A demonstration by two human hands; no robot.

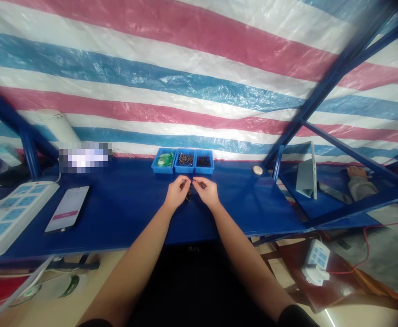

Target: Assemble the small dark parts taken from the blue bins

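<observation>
My left hand [177,192] and my right hand [206,190] meet above the blue table, fingertips pinched close together. Whatever sits between the fingers is too small to name. Some small dark and brassy pieces [188,196] show just beneath the fingers of my left hand. Straight ahead of both hands stand three blue bins side by side. The left bin [162,170] has a green packet [165,159] in it. Small metallic parts [186,159] fill the middle one, and small dark parts [203,161] lie in the right one.
On the left of the table [124,218] lie a phone [67,209] and a big white power strip [18,213]. A round pale object [257,170] sits to the right. Beyond the blue frame are a tablet [307,175], another person's hand [356,172] and a second power strip [316,262] on a stool.
</observation>
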